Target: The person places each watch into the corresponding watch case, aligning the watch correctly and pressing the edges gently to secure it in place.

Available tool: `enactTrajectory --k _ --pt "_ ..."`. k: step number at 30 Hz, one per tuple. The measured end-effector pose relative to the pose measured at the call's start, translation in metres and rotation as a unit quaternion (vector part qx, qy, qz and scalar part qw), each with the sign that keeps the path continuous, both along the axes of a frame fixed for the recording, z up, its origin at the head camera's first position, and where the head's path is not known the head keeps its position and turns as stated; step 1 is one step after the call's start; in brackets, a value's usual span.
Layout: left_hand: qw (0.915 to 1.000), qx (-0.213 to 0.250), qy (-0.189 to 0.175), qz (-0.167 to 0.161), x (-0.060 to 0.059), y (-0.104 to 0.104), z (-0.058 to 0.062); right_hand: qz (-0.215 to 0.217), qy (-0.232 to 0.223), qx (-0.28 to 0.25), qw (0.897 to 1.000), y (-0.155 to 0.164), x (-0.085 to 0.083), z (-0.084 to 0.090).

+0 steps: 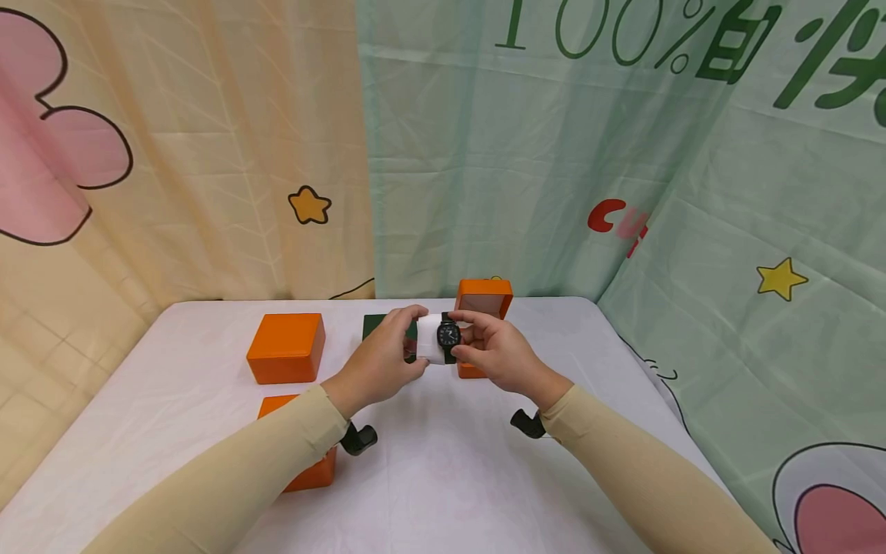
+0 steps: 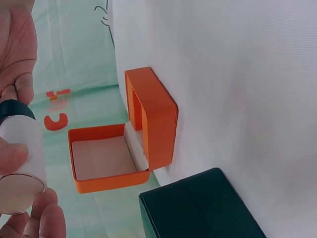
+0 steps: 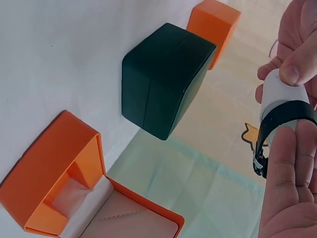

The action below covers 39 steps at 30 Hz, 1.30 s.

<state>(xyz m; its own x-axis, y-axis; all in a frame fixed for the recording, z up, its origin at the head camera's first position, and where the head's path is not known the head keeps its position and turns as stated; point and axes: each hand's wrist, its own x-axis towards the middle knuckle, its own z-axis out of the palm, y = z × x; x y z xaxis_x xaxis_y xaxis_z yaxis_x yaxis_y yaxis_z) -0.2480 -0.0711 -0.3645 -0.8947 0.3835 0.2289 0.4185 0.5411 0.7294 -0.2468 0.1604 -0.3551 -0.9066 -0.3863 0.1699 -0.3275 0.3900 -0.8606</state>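
A black wristwatch [image 1: 448, 333] with a dark dial sits around one end of a white cylindrical watch pillow [image 1: 431, 338], held up over the table. My left hand [image 1: 384, 358] grips the pillow's other end between thumb and fingers. In the right wrist view the strap [image 3: 285, 113] loops round the white cylinder. My right hand [image 1: 500, 350] pinches the watch at its strap, thumb below the dial and fingers above. Behind the hands an orange box [image 2: 161, 121] stands with its lid [image 2: 106, 158] raised, a pale lining inside. Beside it is a closed dark green box [image 3: 163, 82].
On the left of the white-covered table [image 1: 443, 462] stands a closed orange box [image 1: 287, 346]. Nearer, another orange box [image 1: 313, 471] is partly hidden under my left forearm. Printed curtains [image 1: 484, 177] hang behind the table and along its right side.
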Motion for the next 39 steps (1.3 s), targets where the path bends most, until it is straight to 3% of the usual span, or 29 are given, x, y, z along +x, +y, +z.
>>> enactTrajectory --k 12,39 --pt "0.9999 -0.002 0.013 0.003 -0.0015 -0.0003 0.0006 0.011 0.003 -0.026 1.0 -0.0008 -0.0022 -0.004" --pt "0.9995 0.001 0.008 0.03 0.0003 -0.0005 0.0048 -0.018 0.01 0.001 1.0 -0.0083 0.0002 -0.0016"
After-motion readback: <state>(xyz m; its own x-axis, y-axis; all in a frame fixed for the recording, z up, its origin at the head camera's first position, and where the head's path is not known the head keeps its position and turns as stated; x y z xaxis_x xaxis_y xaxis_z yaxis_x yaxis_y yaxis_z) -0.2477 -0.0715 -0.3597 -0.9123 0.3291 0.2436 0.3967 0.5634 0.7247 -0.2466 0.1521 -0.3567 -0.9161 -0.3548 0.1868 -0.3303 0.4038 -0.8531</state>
